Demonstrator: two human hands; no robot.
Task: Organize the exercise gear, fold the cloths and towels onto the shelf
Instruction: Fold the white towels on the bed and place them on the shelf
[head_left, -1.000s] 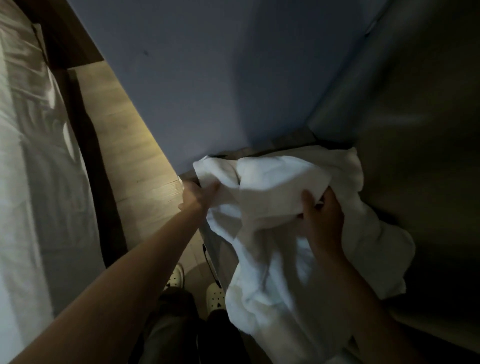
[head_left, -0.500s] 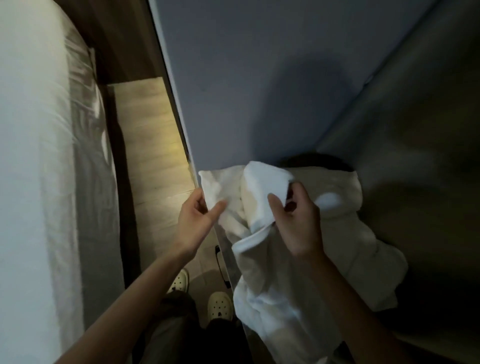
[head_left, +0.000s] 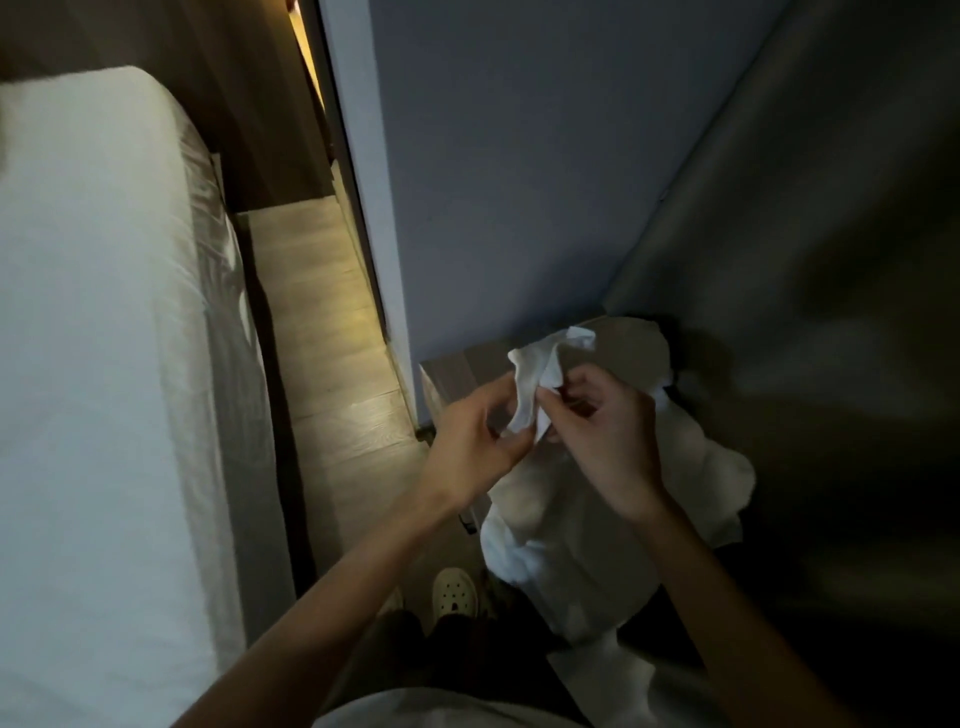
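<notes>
1. A dim bedroom seen from above, through a camera on a person's head. Two bare forearms reach in from the near edge.
2. The white towel (head_left: 597, 545) lies in a loose, rumpled heap on a low wood-toned desk (head_left: 462, 364) right of centre. Part of it spills over the near edge toward the floor.
3. One corner of the towel is lifted above the heap, and both hands meet on it.
4. The left hand (head_left: 470, 447) has its fingers curled, with thumb and fingertips pinching the left side of that raised corner.
5. The right hand (head_left: 605, 441) pinches the same corner between thumb and forefinger, just beside the left hand. Its other fingers are loosely bent.
6. On the left, a bed (head_left: 93, 364) with a pale sheet runs from near to far. Between the bed and the desk is a strip of wooden floor (head_left: 332, 364), lit warm yellow.
7. A blue-grey wall (head_left: 519, 182) rises behind the desk. The far right is too dark to make out.
8. One pale clog (head_left: 454, 592) shows near the bottom, just left of the hanging towel.
9. Judged progress: the fold looks barely begun. The hands appear to be finding a corner, and no crease or neat layer shows yet.
10. No folded cloths, shelf stack or exercise gear are in view, so most of the task seems left to do.
</notes>
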